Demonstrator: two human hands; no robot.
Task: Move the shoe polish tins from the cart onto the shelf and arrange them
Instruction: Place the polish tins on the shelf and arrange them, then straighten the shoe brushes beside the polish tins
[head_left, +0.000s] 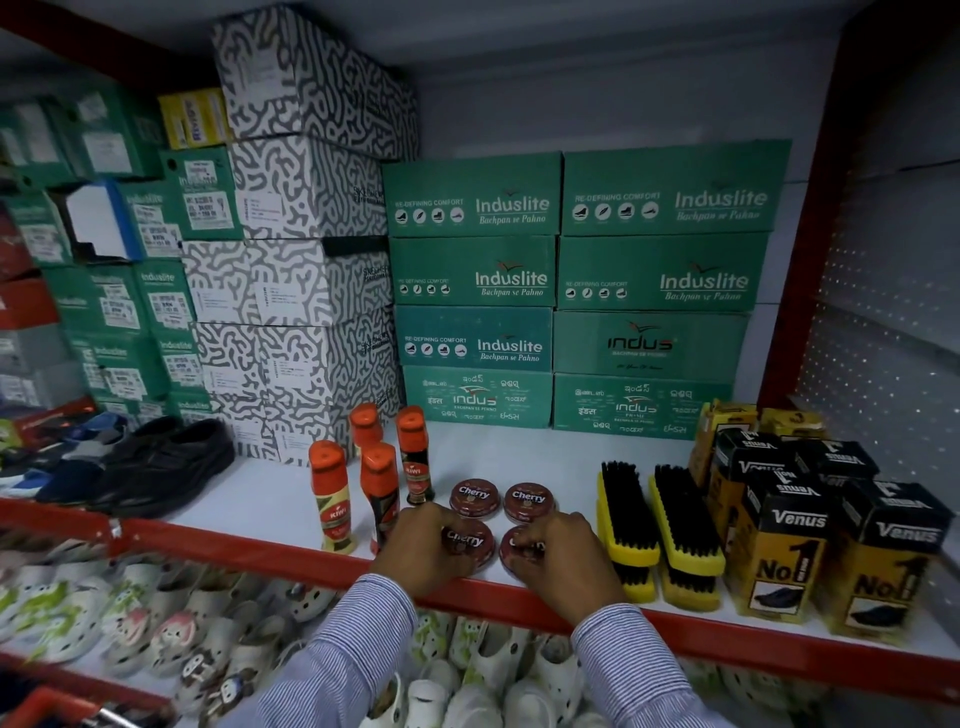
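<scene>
Several round dark-red "Cherry" polish tins lie flat on the white shelf (519, 452) in a two-by-two block. The rear left tin (474, 498) and rear right tin (529, 501) stand free. My left hand (423, 551) rests on the front left tin (467, 543), fingers curled over its near and left side. My right hand (563, 561) covers much of the front right tin (517, 551), fingers on its lid. Both front tins sit close to the shelf's red front edge (260, 545). The cart is out of view.
Orange-capped Kiwi liquid polish bottles (332, 499) stand just left of the tins. Yellow shoe brushes (654, 525) and Venus boxes (779, 540) crowd the right. Green Induslite shoe boxes (571, 291) are stacked behind. Black shoes (161, 467) sit left; white clogs (156, 623) fill the lower shelf.
</scene>
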